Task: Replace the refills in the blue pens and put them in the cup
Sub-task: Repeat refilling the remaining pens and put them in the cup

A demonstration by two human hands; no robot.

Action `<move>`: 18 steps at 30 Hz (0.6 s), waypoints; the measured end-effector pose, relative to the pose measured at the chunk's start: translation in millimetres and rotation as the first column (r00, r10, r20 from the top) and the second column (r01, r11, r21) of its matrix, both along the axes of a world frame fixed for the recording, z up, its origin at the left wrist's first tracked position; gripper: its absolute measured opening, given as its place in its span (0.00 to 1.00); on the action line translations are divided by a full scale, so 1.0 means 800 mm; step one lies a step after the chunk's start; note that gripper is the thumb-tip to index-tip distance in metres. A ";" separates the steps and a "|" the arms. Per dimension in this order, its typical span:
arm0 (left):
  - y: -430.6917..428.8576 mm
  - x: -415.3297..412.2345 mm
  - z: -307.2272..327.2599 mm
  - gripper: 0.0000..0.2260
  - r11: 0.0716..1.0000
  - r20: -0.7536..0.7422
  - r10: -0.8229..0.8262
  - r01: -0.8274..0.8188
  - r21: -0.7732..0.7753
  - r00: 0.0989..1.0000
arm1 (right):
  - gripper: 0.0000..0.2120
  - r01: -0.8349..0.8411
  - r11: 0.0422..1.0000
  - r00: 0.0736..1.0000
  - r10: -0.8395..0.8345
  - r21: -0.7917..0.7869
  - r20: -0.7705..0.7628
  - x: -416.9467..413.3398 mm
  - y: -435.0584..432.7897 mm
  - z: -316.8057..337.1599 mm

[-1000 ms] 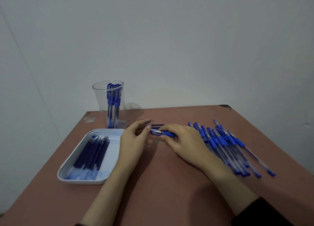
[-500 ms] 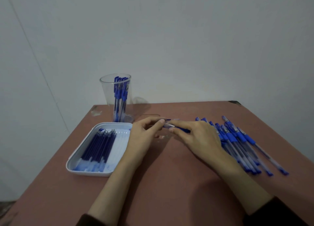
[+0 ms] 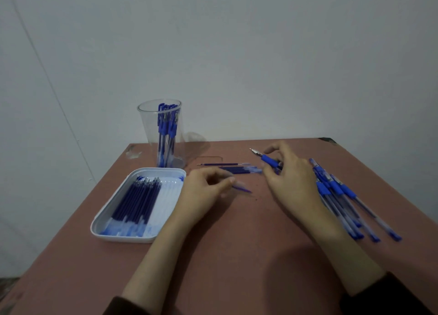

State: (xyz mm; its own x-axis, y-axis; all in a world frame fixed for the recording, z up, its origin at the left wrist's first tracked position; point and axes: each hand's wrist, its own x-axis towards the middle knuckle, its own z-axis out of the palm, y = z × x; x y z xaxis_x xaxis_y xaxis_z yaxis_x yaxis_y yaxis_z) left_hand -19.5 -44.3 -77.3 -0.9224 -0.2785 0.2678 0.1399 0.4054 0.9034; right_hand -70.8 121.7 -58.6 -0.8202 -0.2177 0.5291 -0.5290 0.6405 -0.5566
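On the reddish surface [image 3: 237, 255], a white tray [image 3: 123, 239] of fresh refills [image 3: 137, 201] sat beside the left hand [image 3: 201, 193] for easy reach. Behind it, the clear cup [image 3: 147, 134] held finished blue pens [image 3: 166, 129]. Untouched pens [image 3: 341, 191] lay fanned at the right. The right hand [image 3: 294, 179] gripped an open pen [image 3: 269, 160], tip raised, while the left hand's fingers pinched a loose refill [image 3: 243, 189], probably a spent one, near the discarded refills [image 3: 239, 169].

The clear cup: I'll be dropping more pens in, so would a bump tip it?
Probably tippy: the cup is tall, narrower at its base, with pens standing inside. It looks like thin clear plastic, so likely light and apt to slide.
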 end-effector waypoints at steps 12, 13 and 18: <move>0.008 0.001 0.000 0.08 0.931 -0.021 -0.180 0.177 0.318 0.984 | 0.04 -0.206 0.888 0.912 0.326 -0.411 0.248 0.011 -0.010 0.004; 0.009 0.000 0.000 0.10 0.862 -0.068 -0.217 0.224 0.456 0.974 | 0.05 -0.230 0.838 0.847 0.423 -0.495 0.322 0.013 -0.012 0.006; 0.014 0.002 0.008 0.10 0.688 -0.121 -0.291 0.296 0.662 0.949 | 0.14 -0.263 0.701 0.542 0.676 -0.663 0.500 0.026 -0.022 0.008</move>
